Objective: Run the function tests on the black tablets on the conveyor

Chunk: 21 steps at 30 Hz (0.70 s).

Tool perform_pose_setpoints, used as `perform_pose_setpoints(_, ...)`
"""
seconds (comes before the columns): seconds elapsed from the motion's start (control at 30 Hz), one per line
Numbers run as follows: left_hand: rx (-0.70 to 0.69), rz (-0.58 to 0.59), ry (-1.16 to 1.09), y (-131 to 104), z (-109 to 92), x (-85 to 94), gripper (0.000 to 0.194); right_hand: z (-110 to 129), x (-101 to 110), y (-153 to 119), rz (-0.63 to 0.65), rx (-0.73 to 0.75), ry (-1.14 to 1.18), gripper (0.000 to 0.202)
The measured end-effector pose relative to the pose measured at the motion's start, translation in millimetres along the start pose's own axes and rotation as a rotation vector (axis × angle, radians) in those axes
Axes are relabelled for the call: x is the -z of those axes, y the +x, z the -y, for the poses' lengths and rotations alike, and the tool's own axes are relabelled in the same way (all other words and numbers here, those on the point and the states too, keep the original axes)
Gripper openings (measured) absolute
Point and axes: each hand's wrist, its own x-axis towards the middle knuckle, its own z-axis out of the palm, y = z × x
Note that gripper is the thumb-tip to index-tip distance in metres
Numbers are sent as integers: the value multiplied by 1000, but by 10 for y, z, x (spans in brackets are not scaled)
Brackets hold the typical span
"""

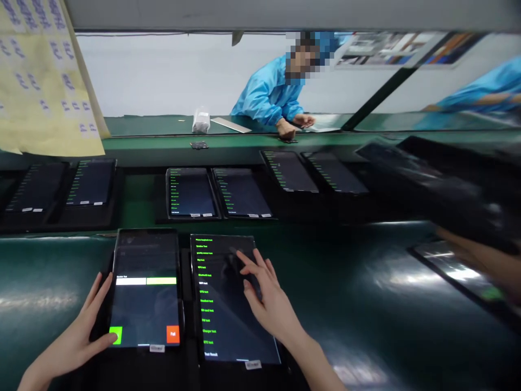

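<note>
Two tablets lie side by side in dark trays on the green bench. The left tablet (pixel 144 304) shows a speaker test page with a green button and an orange Fail button. My left hand (pixel 83 331) is at its left side, fingers spread along the edge, thumb on the green button. On the right tablet (pixel 228 331) is a list of mostly green test names. My right hand (pixel 264 296) is over its upper right part with fingers apart; whether a fingertip touches the glass is not clear. Neither hand grips anything.
More tablets (pixel 191 193) lie in dark trays on a strip behind. A person in blue (pixel 264 92) leans over the far bench. At the right, a blurred forearm (pixel 476 260) is near another tablet (pixel 448 260). Yellow paper (pixel 40 81) hangs at upper left.
</note>
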Motion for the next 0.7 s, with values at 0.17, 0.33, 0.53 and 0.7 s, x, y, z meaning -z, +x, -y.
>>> perform_pose_setpoints(0.17,2,-21,8,31,-42,-4,80,-77,-102,303,111,97,-59,13)
perform_pose_setpoints(0.33,28,-19,6,0,-17,-44,81,-227,-70,505,94,53,-30,12)
perform_pose_setpoints(0.53,-18,-258,-90,338,-13,205,82,-570,-11,735,-7,-258,-35,29)
perform_pose_setpoints(0.7,54,-428,-295,1232,-138,452,73,-554,-50,953,132,-355,46,41)
